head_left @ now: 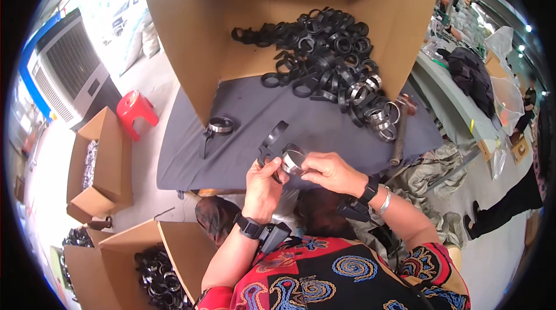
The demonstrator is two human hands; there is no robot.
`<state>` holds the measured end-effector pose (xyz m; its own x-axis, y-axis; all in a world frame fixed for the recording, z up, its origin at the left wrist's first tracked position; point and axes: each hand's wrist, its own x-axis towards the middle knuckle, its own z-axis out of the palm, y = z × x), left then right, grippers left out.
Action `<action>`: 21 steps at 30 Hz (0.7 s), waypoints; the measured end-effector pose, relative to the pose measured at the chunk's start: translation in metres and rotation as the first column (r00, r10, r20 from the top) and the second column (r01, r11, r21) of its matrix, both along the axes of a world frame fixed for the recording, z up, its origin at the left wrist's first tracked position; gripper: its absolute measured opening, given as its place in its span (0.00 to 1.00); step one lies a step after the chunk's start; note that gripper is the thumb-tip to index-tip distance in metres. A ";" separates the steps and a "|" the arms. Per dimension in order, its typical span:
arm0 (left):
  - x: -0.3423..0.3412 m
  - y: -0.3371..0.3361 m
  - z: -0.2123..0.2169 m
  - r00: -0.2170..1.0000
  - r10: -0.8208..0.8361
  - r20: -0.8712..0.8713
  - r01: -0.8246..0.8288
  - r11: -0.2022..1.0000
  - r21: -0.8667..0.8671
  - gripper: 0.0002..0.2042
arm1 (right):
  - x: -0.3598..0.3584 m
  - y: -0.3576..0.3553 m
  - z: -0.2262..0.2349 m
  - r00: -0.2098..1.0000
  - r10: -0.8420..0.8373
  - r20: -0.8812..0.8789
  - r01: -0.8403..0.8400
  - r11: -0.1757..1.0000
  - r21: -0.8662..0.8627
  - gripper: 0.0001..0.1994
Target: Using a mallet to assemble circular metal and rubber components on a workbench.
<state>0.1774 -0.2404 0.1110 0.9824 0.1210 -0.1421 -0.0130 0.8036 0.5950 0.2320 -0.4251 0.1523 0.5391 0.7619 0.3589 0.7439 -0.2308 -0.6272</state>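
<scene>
Above the near edge of the cloth-covered table, my left hand (263, 188) is closed on a black ring-shaped part (276, 133) with a short stem. My right hand (336, 172) pinches the rim of a shiny metal ring (293, 159) just beside it. The two pieces nearly meet at my left fingertips; whether they touch I cannot tell. On the cloth to the left lies a black handled ring (207, 139) alongside a silver-banded ring (220, 125). Farther off, a large heap of black rings (324, 49) spills from a cardboard box, with several silver-banded rings (379, 120) at its right end.
The open cardboard box (197, 38) stands on the grey cloth (249, 98). A hammer (399, 139) lies at the table's right. More boxes (119, 165) stand on the floor at left, near a red stool (136, 112) and an air cooler (69, 67). Another person's leg (504, 206) shows at right.
</scene>
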 end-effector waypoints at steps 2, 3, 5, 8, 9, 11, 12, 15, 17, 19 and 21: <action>-0.005 0.005 -0.006 0.999 0.013 0.050 -0.011 0.999 -0.030 0.07 | -0.008 0.013 -0.008 0.999 -0.012 -0.049 0.011 1.000 -0.012 0.08; -0.006 0.006 -0.009 0.998 0.018 0.056 -0.017 1.000 -0.022 0.07 | -0.011 0.020 -0.014 0.993 0.000 -0.114 0.012 0.995 0.101 0.07; -0.010 0.009 -0.010 0.997 0.013 0.074 -0.011 0.999 -0.035 0.07 | -0.017 0.034 -0.031 0.961 0.033 -0.274 0.049 0.957 0.285 0.06; -0.015 0.017 -0.007 0.995 0.018 0.099 -0.011 0.997 -0.073 0.08 | -0.017 0.038 -0.042 0.864 0.000 -0.504 0.223 0.897 0.382 0.05; -0.017 0.022 -0.006 0.994 0.031 0.105 -0.021 0.995 -0.098 0.08 | -0.019 0.033 -0.021 0.811 -0.057 -0.582 0.260 0.927 0.272 0.05; -0.019 0.040 -0.015 0.994 0.016 0.110 0.000 0.989 -0.149 0.08 | -0.009 0.025 -0.008 0.798 -0.126 -0.590 0.320 0.918 0.237 0.07; -0.018 0.047 -0.020 0.993 -0.010 0.118 0.034 0.979 -0.199 0.08 | -0.001 0.016 -0.005 0.788 -0.169 -0.592 0.353 0.912 0.210 0.07; -0.022 0.057 -0.024 0.984 -0.040 0.172 0.082 0.965 -0.247 0.08 | 0.037 -0.008 -0.020 0.906 -0.387 0.170 0.411 0.901 -0.141 0.07; -0.024 0.060 -0.025 0.970 -0.064 0.233 0.126 0.956 -0.263 0.08 | 0.046 -0.014 -0.026 0.804 -0.429 0.411 0.565 0.768 -0.303 0.09; -0.025 0.057 -0.024 0.970 -0.074 0.233 0.139 0.952 -0.272 0.08 | 0.051 -0.017 -0.036 0.771 -0.422 0.477 0.612 0.697 -0.372 0.09; -0.025 0.055 -0.025 0.972 -0.063 0.227 0.127 0.951 -0.281 0.08 | 0.032 0.001 -0.017 0.764 -0.471 0.441 0.612 0.745 -0.265 0.11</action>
